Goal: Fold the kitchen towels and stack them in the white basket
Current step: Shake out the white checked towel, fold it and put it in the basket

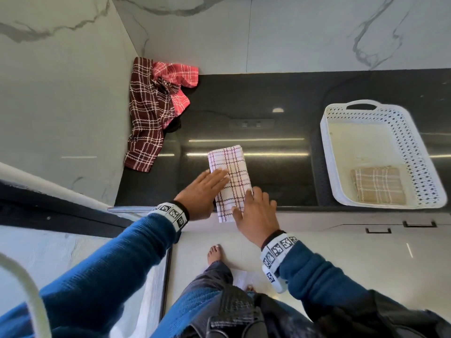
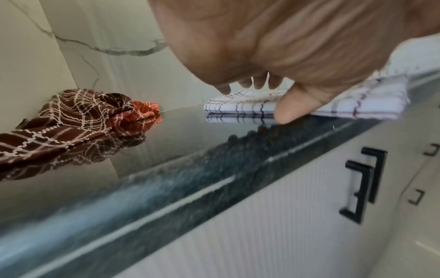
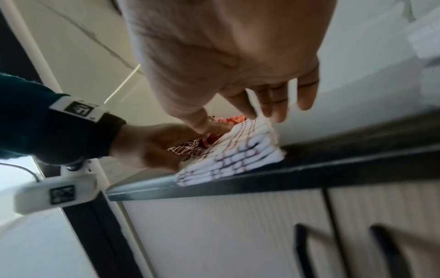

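A white checked towel (image 1: 231,164) lies folded into a long strip on the dark counter (image 1: 268,101), its near end hanging slightly over the front edge. My left hand (image 1: 207,189) rests flat on the towel's left side, fingers straight. My right hand (image 1: 256,211) touches the near right corner with loosely spread fingers. The left wrist view has the towel (image 2: 240,107) under my left palm (image 2: 273,56). In the right wrist view my right hand's fingers (image 3: 273,105) sit at the top edge of the towel (image 3: 238,156). The white basket (image 1: 412,157) stands at the right with a folded beige towel (image 1: 378,186) inside.
A crumpled brown checked towel (image 1: 146,118) and a red one (image 1: 178,76) lie heaped in the counter's back left corner against the marble wall. Below the counter edge are cabinet fronts with black handles (image 2: 364,188). Bare counter lies between the white towel and the basket.
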The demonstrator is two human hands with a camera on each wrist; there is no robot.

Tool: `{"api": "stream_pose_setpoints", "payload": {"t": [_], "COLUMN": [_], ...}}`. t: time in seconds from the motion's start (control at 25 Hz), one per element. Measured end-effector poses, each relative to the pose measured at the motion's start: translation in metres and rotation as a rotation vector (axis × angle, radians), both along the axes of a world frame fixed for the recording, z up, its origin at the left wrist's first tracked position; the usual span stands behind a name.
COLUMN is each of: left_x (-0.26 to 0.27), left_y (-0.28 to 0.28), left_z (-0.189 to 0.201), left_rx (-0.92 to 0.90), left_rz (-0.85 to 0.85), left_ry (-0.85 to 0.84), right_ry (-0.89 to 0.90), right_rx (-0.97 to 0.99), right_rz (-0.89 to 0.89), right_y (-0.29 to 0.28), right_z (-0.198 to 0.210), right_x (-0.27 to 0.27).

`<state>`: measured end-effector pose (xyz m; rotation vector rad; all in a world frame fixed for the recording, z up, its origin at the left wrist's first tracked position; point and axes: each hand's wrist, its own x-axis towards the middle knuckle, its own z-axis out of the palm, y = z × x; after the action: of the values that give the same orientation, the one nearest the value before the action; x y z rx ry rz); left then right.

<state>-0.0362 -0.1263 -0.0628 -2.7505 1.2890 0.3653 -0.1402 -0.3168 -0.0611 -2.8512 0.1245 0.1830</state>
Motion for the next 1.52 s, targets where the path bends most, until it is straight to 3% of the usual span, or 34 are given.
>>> {"api": "stream_pose_setpoints", "payload": {"t": [0.08,0.2,0.32,0.44,0.6,0.72,0.8,0.96,1.16,1.4,1.52], "left_x": [-0.011,-0.017,-0.029,-0.035,-0.037,-0.033,-0.026,-0.007,0.014,0.034,0.039], "left_y": [0.011,0.016,0.015,0.012,0.010,0.007,-0.002,-0.025,-0.048,-0.059,-0.060], "left_z": [-0.010,-0.027,-0.045,-0.051,-0.051,-0.038,-0.027,-0.009,-0.010,-0.005,0.000], "left_rx": [0.107,0.107,-0.033,-0.178,-0.415,-0.690,-0.860,-0.918,-0.762,-0.538,-0.530], "left_rz": [-0.047,-0.062,-0.030,0.058,0.154,0.305,0.466,0.747,0.946,0.966,0.974], "left_ry": [-0.001,-0.028,-0.060,-0.018,0.053,0.168,0.279,0.396,0.355,0.362,0.362], "right_ry": [-0.039,0.171,0.258,0.132,0.018,-0.015,-0.096,-0.079,-0.060,-0.048,-0.005], "right_rx": [0.047,-0.060,-0.202,-0.203,0.024,0.446,0.591,0.825,0.689,0.359,0.313], "right_rz": [0.212,0.591,0.759,0.797,0.662,0.291,0.132,-0.137,-0.434,-0.493,-0.511], "right_y": [-0.014,-0.049,-0.080,-0.088,-0.075,-0.063,-0.055,-0.037,-0.014,-0.004,-0.009], "right_z": [0.005,0.002,-0.016,-0.027,-0.036,-0.026,-0.018,-0.009,-0.011,-0.010,-0.007], "right_x": [0.008,0.035,0.055,0.051,0.033,0.035,0.042,0.064,0.095,0.111,0.116]}}
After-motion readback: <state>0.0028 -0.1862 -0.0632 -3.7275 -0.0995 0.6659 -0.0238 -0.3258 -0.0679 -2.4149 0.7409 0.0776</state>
